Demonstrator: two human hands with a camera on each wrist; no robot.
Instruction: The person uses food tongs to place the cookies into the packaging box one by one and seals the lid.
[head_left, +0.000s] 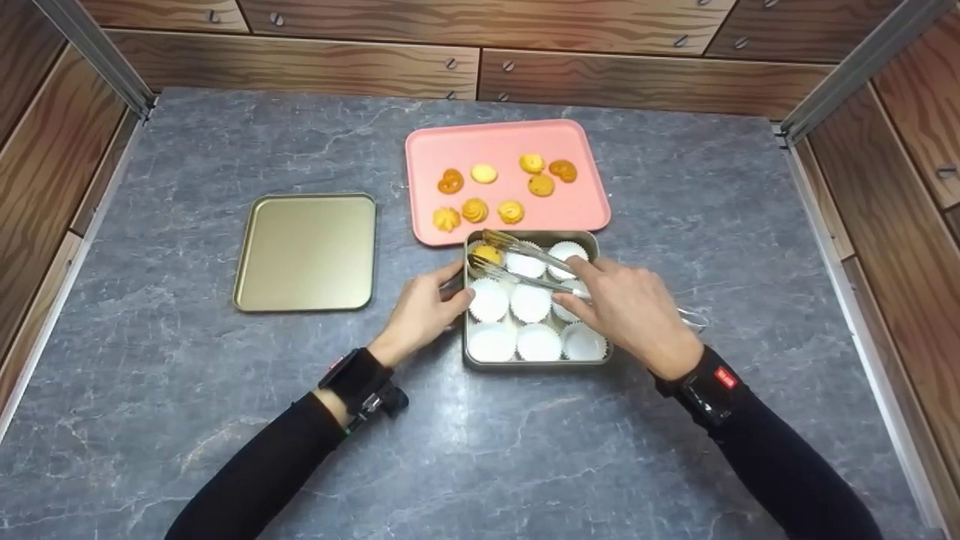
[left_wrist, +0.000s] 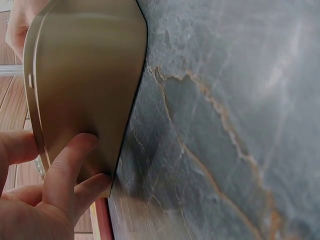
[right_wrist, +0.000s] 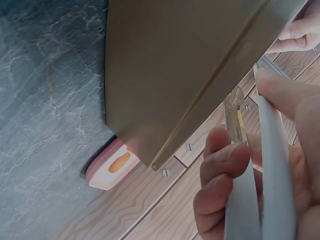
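Observation:
A square gold tin stands in the middle, lined with white paper cups. My right hand grips tongs with white handles, clearest in the right wrist view. The tongs' metal ends reach into the tin's back left cup, on either side of a yellow-brown cookie; whether they still pinch it I cannot tell. With its fingertips on the outer wall and the thumb at the rim, my left hand touches the tin's left side. The left wrist view shows those fingers against the wall.
Behind the tin is a pink tray with several cookies in different shapes, among them a pretzel-shaped one. A gold lid lies on the grey marbled table at the left. Wood-patterned panels surround the table's back and sides.

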